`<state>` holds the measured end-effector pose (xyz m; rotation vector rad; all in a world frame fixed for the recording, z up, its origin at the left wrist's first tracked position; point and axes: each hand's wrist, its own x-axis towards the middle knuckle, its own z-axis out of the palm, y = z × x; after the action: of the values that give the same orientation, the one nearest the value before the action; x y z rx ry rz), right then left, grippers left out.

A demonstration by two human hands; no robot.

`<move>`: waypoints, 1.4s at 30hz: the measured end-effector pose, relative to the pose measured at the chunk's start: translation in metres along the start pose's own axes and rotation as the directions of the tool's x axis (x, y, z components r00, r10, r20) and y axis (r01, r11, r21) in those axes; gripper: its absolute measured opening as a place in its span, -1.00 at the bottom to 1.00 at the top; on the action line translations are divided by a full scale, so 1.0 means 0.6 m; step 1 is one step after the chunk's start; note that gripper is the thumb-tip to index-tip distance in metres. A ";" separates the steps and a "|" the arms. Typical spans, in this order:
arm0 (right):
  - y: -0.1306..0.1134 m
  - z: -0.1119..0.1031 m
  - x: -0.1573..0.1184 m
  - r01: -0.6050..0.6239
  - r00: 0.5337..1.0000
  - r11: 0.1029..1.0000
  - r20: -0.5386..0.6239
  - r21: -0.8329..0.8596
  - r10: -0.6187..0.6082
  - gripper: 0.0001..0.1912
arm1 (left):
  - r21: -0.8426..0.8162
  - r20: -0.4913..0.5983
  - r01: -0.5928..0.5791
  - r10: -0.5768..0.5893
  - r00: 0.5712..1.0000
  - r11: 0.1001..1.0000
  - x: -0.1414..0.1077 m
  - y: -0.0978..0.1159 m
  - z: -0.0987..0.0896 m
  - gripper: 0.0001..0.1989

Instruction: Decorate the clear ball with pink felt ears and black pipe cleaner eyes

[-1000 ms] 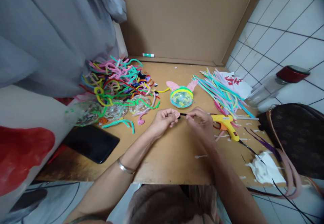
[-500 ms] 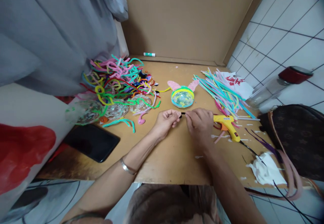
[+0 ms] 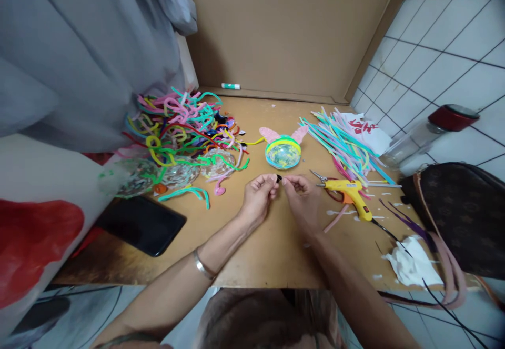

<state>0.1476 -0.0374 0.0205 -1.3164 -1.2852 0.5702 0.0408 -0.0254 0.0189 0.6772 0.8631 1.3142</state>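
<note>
Between the fingertips of both hands is a short black strip (image 3: 279,178) that looks like pipe cleaner, though it is too small to be sure. My left hand (image 3: 258,193) pinches it from one side, its other fingers curled. From the other side, the thumb and finger of my right hand (image 3: 302,196) close on it. Just beyond the hands stands a round clear bowl shape (image 3: 283,154) rimmed in yellow, green and blue pipe cleaner. Two pink ears (image 3: 269,135) rise from its top. A yellow glue gun (image 3: 349,188) lies right of my right hand, beside scissors (image 3: 316,175).
Tangled coloured pipe cleaners (image 3: 177,122) and clear round shapes (image 3: 216,163) lie left, near a black phone (image 3: 142,225). Straight pipe cleaners (image 3: 343,138), a bottle (image 3: 430,133), a brown bag (image 3: 453,212) and crumpled tissue (image 3: 412,262) are right. A glue stick (image 3: 231,86) lies by the cardboard (image 3: 272,33).
My right hand has drawn closer to the left, and less of the black strip shows between them. The scissors and the glue gun's nozzle have come into view. The camera has shifted slightly.
</note>
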 end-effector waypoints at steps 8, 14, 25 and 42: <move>-0.011 0.008 0.003 -0.307 0.951 0.907 0.114 0.288 0.286 -0.82 | -0.131 -0.066 0.049 -0.058 0.996 0.990 -0.002 -0.006 0.004 -0.63; -0.003 -0.008 0.017 -0.336 0.942 0.910 0.105 0.243 0.320 -0.77 | -0.082 0.057 0.158 -0.153 0.987 0.984 0.003 0.001 -0.002 -0.58; 0.020 -0.036 0.039 -0.123 0.960 0.991 0.258 0.053 0.105 -0.78 | 0.476 0.306 -0.030 -0.133 0.943 0.879 0.030 0.045 -0.037 -0.55; 0.012 -0.025 0.021 0.172 0.969 0.982 0.193 -0.076 -0.155 -0.85 | 0.341 0.144 -0.047 -0.003 0.990 0.939 0.024 0.017 -0.022 -0.55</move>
<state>0.1672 -0.0298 0.0220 -1.2399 -1.5750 0.5323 0.0248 -0.0104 0.0184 1.0455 0.9803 1.1274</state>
